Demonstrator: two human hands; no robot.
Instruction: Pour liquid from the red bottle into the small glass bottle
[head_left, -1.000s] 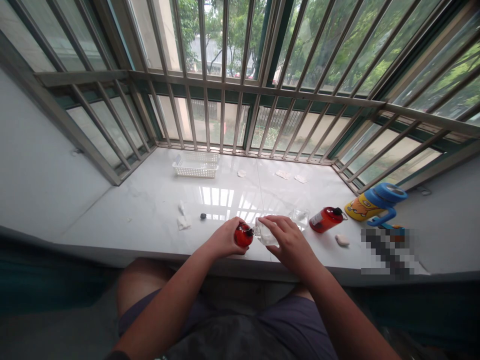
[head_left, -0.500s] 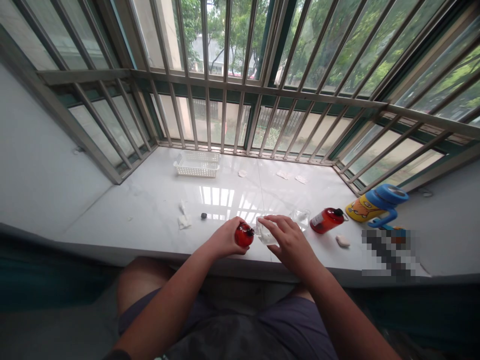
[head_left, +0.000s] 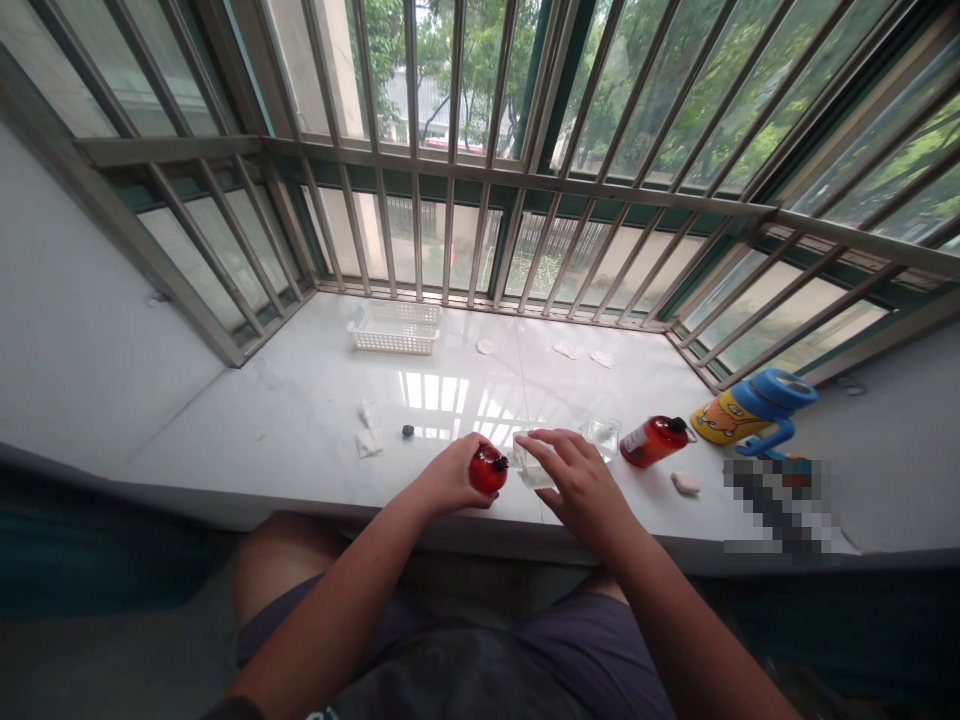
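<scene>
My left hand (head_left: 448, 478) grips a small round red bottle (head_left: 487, 470), tipped with its dark neck pointing right toward a small clear container (head_left: 527, 466). Over that container my right hand (head_left: 581, 483) is curled, fingers on its top and sides. Both hands rest near the front edge of the white marble sill (head_left: 300, 420). A second clear container (head_left: 602, 435) sits just behind my right hand.
A red bottle (head_left: 654, 441) lies on its side at the right, beside a yellow and blue cup (head_left: 754, 405) also on its side. A white basket (head_left: 395, 329) stands at the back by the window bars. Small white scraps (head_left: 367, 441), a dark cap (head_left: 407, 431) and a white lump (head_left: 685, 482) lie around.
The hands have hardly moved; my right hand has settled slightly lower over the clear container. The view shifted a little.
</scene>
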